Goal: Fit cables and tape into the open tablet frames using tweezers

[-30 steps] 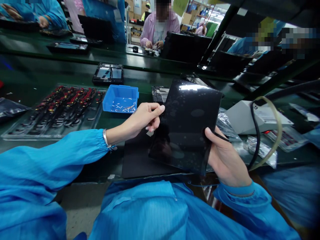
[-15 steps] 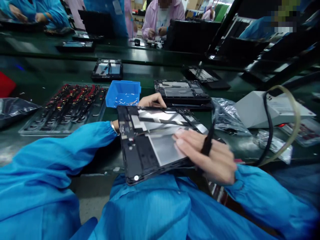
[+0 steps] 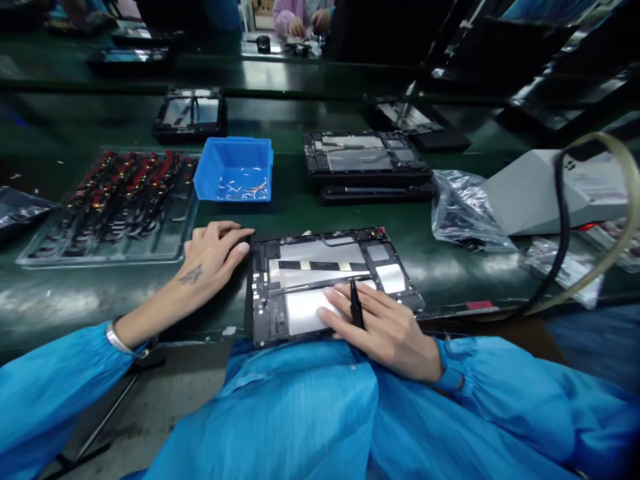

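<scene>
An opened tablet (image 3: 320, 252) lies at the table's front edge, its inner parts facing up: silver plates, a black ribbon strip and dark frame sections. My right hand (image 3: 387, 330) rests on its lower middle with fingers stretched over a silver plate. Black tweezers (image 3: 356, 307) are tucked between those fingers, tips pointing away from me. At the tablet's upper left corner is my left hand (image 3: 213, 257), fingers extended and the fingertips at the corner. Whether they press on the tablet or only touch beside it, I cannot tell.
Left stands a clear tray (image 3: 173, 250) of red-and-black parts, beside a blue bin (image 3: 210, 183) holding small white bits. Stacked tablets (image 3: 367, 167), a plastic bag (image 3: 460, 207) and a grey device (image 3: 530, 193) with a hose occupy the right. Across the bench, a person's hands (image 3: 305, 25) work.
The tablet has come down from a tilted, raised position to lie on the table. My left hand has moved from behind it to its upper left corner. My right hand stays on it.
</scene>
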A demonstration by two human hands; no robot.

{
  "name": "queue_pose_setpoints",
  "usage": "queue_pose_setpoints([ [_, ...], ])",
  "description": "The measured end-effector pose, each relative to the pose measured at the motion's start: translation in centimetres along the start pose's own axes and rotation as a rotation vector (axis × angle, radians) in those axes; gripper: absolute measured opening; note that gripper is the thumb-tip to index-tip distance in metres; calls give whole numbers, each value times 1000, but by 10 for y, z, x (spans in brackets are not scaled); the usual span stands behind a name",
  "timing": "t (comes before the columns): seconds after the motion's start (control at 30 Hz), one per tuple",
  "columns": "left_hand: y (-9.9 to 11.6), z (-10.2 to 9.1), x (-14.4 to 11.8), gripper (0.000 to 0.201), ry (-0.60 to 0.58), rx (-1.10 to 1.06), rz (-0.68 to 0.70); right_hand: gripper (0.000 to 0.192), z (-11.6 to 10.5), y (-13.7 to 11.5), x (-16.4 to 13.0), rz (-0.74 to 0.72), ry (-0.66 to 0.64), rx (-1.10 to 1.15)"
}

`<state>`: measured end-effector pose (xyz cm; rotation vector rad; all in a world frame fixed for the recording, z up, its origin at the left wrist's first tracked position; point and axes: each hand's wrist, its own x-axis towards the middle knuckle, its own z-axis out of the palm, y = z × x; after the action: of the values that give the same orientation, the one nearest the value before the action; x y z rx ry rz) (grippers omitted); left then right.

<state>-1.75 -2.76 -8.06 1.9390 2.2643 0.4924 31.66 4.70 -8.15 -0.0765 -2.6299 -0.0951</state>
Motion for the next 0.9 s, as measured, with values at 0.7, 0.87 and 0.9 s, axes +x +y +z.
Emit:
queue_pose_setpoints([
  [0.7,31,-102,204,59,347,-998,-133,62,0,94,26,118,408,68],
  [0.87,4,-106,306,58,327,-889,-228,55,9,103,23,342,328,235],
  [0.9,0,-103,317,53,309,-852,-240,56,9,102,22,354,321,254],
])
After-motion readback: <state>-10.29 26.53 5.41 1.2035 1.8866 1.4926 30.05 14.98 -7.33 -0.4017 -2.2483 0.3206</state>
